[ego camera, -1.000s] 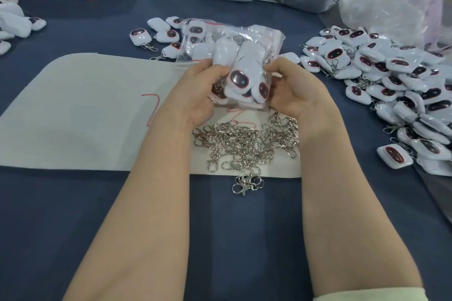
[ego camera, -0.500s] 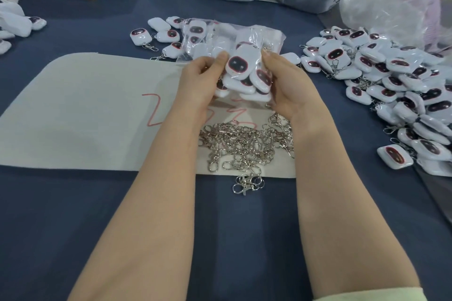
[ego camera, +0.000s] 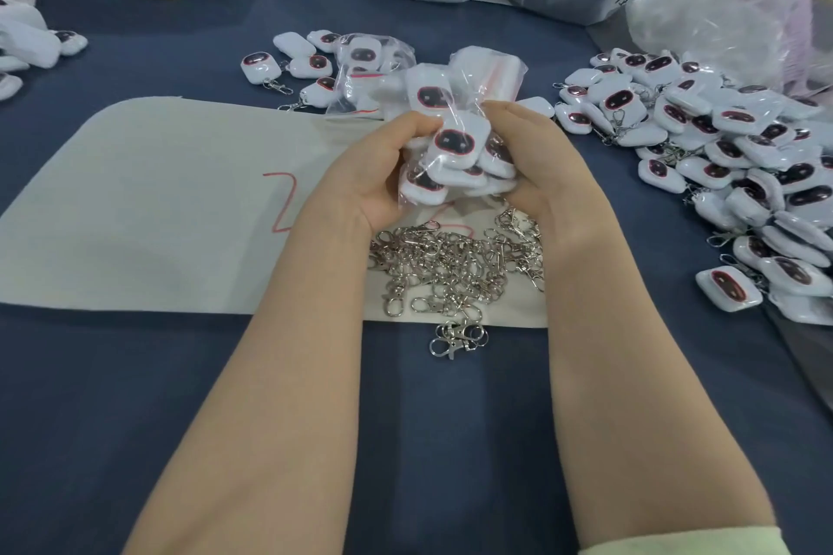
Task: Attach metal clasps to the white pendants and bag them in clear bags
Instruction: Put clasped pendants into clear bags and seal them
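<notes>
Since a second ago the hands have closed in from both sides. The clear bag (ego camera: 489, 72) has gone from lying broad to bunched, and its red-striped mouth now stands up above the fingers. The left hand (ego camera: 360, 176) and right hand (ego camera: 545, 167) both curl round the bag's lower half, squeezing the white pendants (ego camera: 455, 142) inside into a tight clump, probably to settle them low and free the mouth for sealing. The bag is held above the far edge of the white mat (ego camera: 157, 203), over the loose metal clasps (ego camera: 455, 266) piled between the wrists. A second filled bag (ego camera: 365, 63) lies just behind on the bench (ego camera: 405, 419). A heap of pendants (ego camera: 721, 149), several showing clasps, waits at the right.
</notes>
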